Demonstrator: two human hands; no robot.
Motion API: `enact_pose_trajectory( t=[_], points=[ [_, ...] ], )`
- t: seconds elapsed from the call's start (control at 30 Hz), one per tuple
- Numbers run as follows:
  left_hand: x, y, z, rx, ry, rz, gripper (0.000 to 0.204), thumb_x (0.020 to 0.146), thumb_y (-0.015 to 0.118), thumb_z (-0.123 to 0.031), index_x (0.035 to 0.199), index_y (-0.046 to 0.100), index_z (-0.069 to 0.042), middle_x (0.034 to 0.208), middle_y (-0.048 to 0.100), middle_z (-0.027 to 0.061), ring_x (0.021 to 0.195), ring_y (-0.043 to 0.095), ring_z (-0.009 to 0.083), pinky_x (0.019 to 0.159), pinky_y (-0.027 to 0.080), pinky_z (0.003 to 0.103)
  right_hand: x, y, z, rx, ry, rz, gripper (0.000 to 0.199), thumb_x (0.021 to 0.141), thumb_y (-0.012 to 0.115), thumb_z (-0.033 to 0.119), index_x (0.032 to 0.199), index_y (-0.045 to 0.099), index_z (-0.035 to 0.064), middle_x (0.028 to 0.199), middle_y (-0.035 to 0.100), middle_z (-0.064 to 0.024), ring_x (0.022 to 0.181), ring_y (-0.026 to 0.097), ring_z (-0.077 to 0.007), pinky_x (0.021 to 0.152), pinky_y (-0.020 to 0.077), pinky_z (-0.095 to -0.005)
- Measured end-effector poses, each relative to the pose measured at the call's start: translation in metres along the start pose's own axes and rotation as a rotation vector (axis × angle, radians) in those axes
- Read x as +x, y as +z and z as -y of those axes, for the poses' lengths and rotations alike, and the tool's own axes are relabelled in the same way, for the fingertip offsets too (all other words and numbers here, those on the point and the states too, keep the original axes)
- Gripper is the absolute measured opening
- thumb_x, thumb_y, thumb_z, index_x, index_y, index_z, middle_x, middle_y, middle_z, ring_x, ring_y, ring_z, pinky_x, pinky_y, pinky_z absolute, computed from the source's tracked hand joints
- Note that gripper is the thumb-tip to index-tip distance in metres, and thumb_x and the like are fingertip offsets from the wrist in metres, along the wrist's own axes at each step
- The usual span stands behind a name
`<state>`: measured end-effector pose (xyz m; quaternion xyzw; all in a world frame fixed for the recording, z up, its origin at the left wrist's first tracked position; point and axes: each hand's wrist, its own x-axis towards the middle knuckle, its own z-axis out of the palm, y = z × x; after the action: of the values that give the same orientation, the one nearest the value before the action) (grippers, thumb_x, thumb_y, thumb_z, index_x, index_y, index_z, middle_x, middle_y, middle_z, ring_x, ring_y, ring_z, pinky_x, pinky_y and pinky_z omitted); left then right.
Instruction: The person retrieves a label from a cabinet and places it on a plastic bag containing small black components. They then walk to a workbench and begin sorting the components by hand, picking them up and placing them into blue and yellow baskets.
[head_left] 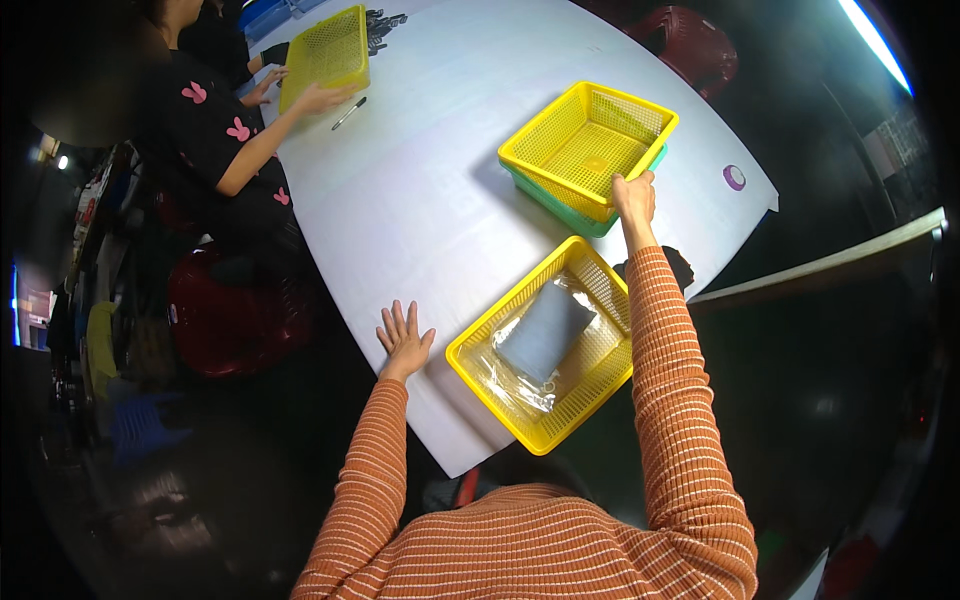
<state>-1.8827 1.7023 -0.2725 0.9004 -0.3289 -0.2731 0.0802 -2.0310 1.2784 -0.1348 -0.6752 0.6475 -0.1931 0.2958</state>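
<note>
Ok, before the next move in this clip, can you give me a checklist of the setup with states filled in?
1. Right hand grips upper yellow basket: ok, at its near-right corner.
2. Left hand free: ok, spread on the table.
3. Green basket contents: cannot tell, covered by the upper basket.
4. Near yellow basket fully on the table: not ok, it appears to jut past the edge.
5. Bagged grey-blue item inside that near basket: ok.
6. Co-worker's hands away from the stack: ok, at another yellow basket.
</note>
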Motion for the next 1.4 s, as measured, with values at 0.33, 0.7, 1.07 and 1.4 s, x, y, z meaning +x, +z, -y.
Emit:
enact_pose_trajectory(
  t=[0.33, 0.7, 1.07, 1.4],
  points=[
    [0.0, 0.0, -0.001, 0.005, -0.002, 0.013, 0.074, 0.092, 0.04, -0.045, 0.147, 0.001, -0.014, 0.15, -0.018, 0.0167, 0.135, -0.025, 0.0371, 0.104, -0.012, 0.06, 0.0, 0.023, -0.032, 0.178, -0.051, 0.006, 0.057, 0.078, 0.056, 0.032, 0.122, 0.046, -0.0035, 0.124, 0.044, -0.0253, 0.108, 0.049, -0.0415, 0.094, 0.0394, -0.0477],
    [0.005, -0.01, -0.011, -0.007, -0.016, 0.037, 0.074, 0.092, 0.036, -0.049, 0.147, 0.002, -0.015, 0.15, -0.018, 0.0159, 0.135, -0.025, 0.0363, 0.105, -0.014, 0.057, 0.109, 0.053, -0.15, 0.319, 0.13, -0.035, 0.047, 0.074, 0.058, 0.018, 0.109, 0.05, -0.0122, 0.101, 0.061, -0.0304, 0.093, 0.062, -0.0405, 0.082, 0.0493, -0.0413],
    [-0.003, -0.005, -0.007, -0.013, -0.001, -0.005, 0.074, 0.091, 0.037, -0.05, 0.147, 0.003, -0.017, 0.152, -0.014, 0.0141, 0.137, -0.021, 0.0358, 0.106, -0.01, 0.057, 0.072, -0.031, -0.171, 0.724, 0.432, 0.211, 0.049, 0.084, 0.062, 0.026, 0.121, 0.047, -0.0016, 0.109, 0.057, -0.0191, 0.084, 0.062, -0.0309, 0.055, 0.0541, -0.0411],
    [0.001, -0.022, 0.057, -0.471, 0.087, -0.156, 0.042, 0.089, 0.049, -0.037, 0.12, 0.058, -0.01, 0.136, 0.044, 0.0144, 0.126, 0.04, 0.0308, 0.102, 0.034, 0.039, -0.038, -0.038, -0.14, 0.299, 0.103, 0.184, 0.061, 0.083, 0.06, 0.026, 0.135, 0.034, 0.0098, 0.1, 0.056, -0.011, 0.074, 0.054, -0.0183, 0.052, 0.0482, -0.0308]
  ],
)
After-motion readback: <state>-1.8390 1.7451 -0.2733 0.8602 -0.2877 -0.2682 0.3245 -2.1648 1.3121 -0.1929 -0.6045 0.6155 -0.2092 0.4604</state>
